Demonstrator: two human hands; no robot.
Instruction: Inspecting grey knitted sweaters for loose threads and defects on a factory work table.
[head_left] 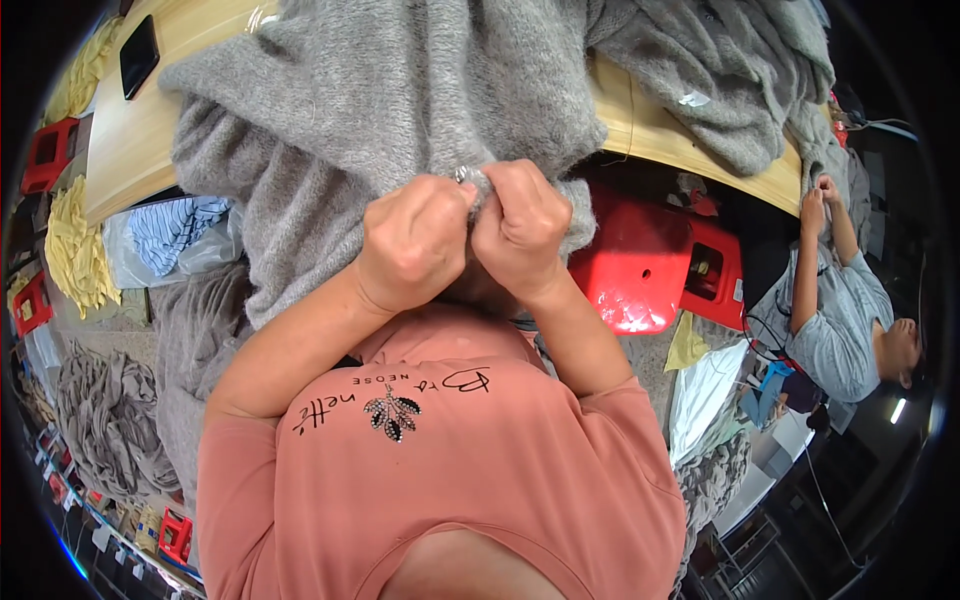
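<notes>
A large grey knitted garment (400, 90) drapes over the near edge of the table and hangs down towards my lap. My left hand (415, 240) is closed in a pinch on a small bunched bit of the knit. Right beside it, my right hand (522, 225) pinches the same bit from the other side, thumbs close together. A small shiny metallic thing shows at the fingertips, too small to name. The fingertips themselves are partly hidden behind the knuckles.
A black phone (139, 57) lies on the wooden table (130, 140) at far left. More grey knitwear (720, 80) covers its right part. A red plastic stool (632, 265) stands under the table. At right, a co-worker (840, 310) handles grey knit. Yellow cloth (78, 250) hangs at left.
</notes>
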